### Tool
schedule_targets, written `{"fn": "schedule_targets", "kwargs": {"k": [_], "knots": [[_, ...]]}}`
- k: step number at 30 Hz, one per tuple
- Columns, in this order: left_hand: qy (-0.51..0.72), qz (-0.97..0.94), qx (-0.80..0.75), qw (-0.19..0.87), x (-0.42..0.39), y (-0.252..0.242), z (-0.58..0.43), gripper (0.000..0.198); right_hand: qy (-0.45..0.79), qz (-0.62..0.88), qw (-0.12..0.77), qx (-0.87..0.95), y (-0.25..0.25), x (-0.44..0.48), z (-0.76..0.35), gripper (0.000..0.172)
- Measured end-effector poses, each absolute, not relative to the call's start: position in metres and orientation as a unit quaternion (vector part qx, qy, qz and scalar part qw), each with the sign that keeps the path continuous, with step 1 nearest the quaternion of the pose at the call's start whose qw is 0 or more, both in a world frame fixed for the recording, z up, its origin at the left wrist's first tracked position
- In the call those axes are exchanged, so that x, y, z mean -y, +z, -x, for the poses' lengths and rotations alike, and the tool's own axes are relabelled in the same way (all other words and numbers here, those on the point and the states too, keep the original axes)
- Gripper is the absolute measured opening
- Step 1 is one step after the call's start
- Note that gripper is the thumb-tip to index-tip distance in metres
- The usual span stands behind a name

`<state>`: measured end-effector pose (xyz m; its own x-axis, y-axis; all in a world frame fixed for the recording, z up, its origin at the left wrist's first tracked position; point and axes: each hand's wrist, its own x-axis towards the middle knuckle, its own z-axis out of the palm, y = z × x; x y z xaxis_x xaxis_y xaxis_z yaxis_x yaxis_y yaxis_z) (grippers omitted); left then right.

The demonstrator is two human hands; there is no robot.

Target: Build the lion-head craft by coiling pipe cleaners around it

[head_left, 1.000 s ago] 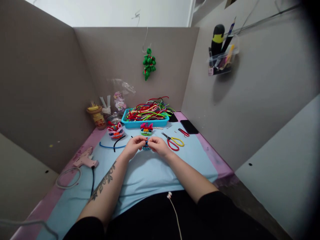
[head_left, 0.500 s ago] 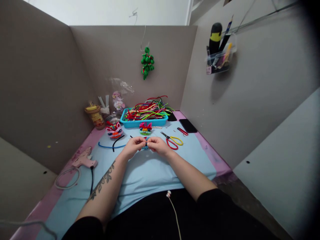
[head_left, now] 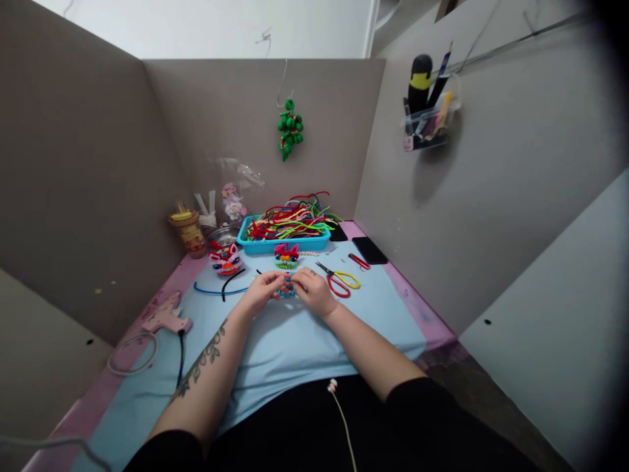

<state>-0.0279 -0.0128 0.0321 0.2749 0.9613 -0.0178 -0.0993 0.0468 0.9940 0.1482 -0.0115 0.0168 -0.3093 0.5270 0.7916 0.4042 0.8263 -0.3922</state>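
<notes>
My left hand (head_left: 263,292) is closed, thumb and fingers pinching a small blue fuzzy-wire piece (head_left: 287,294) with a bit of red at its top. My right hand (head_left: 317,293) bends over the same piece from the other side, fingertips pressed on it. Much of the piece is hidden by my fingers. Just beyond my hands sits a small pink, orange and green animal head (head_left: 285,256) of fuzzy wire. A red and white one (head_left: 227,260) stands farther left. Blue (head_left: 216,291) and black (head_left: 230,283) fuzzy wires lie left of my left hand.
Behind stands a blue tray (head_left: 285,246) heaped with coloured fuzzy wires. Scissors (head_left: 340,279) with red and yellow handles, a red cutter (head_left: 360,261) and a phone (head_left: 369,250) lie at right. A pink glue gun (head_left: 168,317), its cord and a cup (head_left: 189,235) are at left.
My right hand has turned and lifted slightly, its fingers now bent over the top of the blue piece. My left fingers have spread a little; more of the piece shows.
</notes>
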Motion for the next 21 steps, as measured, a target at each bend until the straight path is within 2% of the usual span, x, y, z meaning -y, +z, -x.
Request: {"fn": "schedule_targets", "kwargs": {"k": [4, 7, 9, 12, 16, 18, 21], "knots": [[0.423, -0.561, -0.413, 0.580, 0.012, 0.030, 0.028, 0.041, -0.044, 0.301, 0.457, 0.836, 0.012, 0.010, -0.150, 0.022], [0.428, -0.592, -0.407, 0.548, 0.011, 0.029, 0.028, 0.039, -0.012, 0.308, 0.479, 0.822, 0.013, 0.011, -0.148, 0.021], [0.450, -0.616, -0.402, 0.506, 0.011, 0.028, 0.028, 0.038, 0.066, 0.322, 0.529, 0.782, 0.015, 0.011, -0.146, 0.019], [0.496, -0.671, -0.408, 0.371, 0.011, 0.028, 0.029, 0.028, 0.258, 0.353, 0.577, 0.690, 0.017, 0.011, -0.142, 0.017], [0.515, -0.740, -0.381, 0.207, 0.013, 0.028, 0.030, 0.017, 0.509, 0.336, 0.525, 0.593, 0.016, 0.008, -0.137, 0.026], [0.507, -0.763, -0.361, 0.174, 0.013, 0.027, 0.029, 0.015, 0.572, 0.321, 0.506, 0.560, 0.015, 0.008, -0.135, 0.029], [0.494, -0.781, -0.348, 0.158, 0.012, 0.026, 0.027, 0.016, 0.599, 0.308, 0.506, 0.539, 0.015, 0.008, -0.133, 0.028]]}}
